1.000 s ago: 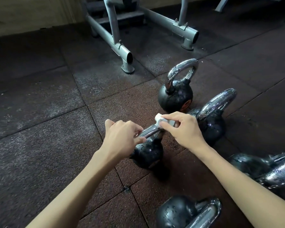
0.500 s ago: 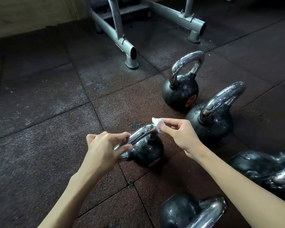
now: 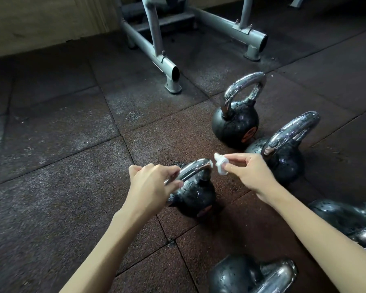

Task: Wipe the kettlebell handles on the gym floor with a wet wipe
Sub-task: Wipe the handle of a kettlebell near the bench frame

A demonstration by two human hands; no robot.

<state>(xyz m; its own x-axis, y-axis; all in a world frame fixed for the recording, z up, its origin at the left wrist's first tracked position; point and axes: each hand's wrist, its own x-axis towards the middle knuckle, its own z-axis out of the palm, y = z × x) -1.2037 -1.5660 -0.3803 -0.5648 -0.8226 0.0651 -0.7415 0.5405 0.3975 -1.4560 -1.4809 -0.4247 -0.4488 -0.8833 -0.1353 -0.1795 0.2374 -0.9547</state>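
A small black kettlebell with a chrome handle stands on the rubber floor in the middle. My left hand grips the near end of that handle. My right hand pinches a crumpled white wet wipe just off the handle's far end, barely apart from it. Two more kettlebells stand upright behind: one at the back and one right of my right hand, each with a chrome handle.
Two further kettlebells lie on the floor, one at the right edge and one at the bottom. A grey steel machine frame stands on the floor at the back. A pale wall runs along the top left.
My right hand has slid the wipe from the middle of the handle off its far end. My left hand has shifted back along the handle, still gripping it.
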